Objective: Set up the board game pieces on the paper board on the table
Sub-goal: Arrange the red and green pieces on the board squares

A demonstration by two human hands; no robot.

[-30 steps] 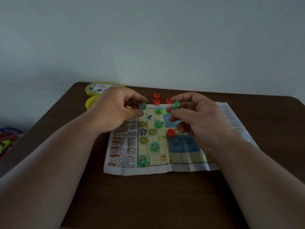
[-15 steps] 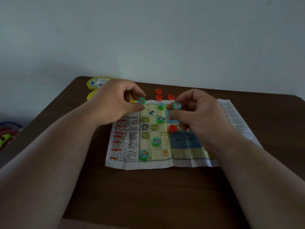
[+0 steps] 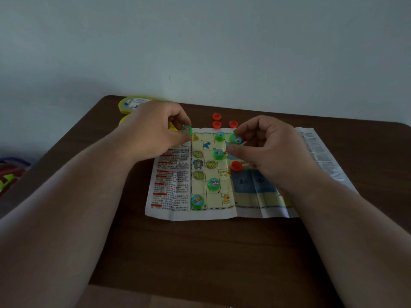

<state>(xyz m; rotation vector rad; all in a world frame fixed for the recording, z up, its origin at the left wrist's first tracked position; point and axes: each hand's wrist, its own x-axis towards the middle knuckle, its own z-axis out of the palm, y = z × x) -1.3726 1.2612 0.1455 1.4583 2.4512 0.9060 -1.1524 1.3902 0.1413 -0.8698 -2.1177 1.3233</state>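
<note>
A paper board (image 3: 249, 211) with a yellow grid, blue patches and printed text lies on the brown table (image 3: 200, 252). My left hand (image 3: 155, 132) pinches a green piece (image 3: 187, 130) over the board's far left corner. My right hand (image 3: 269, 150) pinches another green piece (image 3: 235, 138) above the far middle of the grid. Several green pieces stand on the grid, among them one at the far edge (image 3: 219, 136), one mid-grid (image 3: 213, 183) and one at the near corner (image 3: 197, 201). An orange piece (image 3: 236, 166) sits on the board under my right hand.
Three orange pieces (image 3: 216, 121) lie on the table just beyond the board. A yellow case (image 3: 131, 104) lies at the table's far left corner, partly behind my left hand. Colourful objects (image 3: 10, 172) show at the left edge, off the table.
Both hands keep their pinch on the green pieces and stay in nearly the same place over the board. The view has tilted up slightly; the pieces on the board have not moved.
</note>
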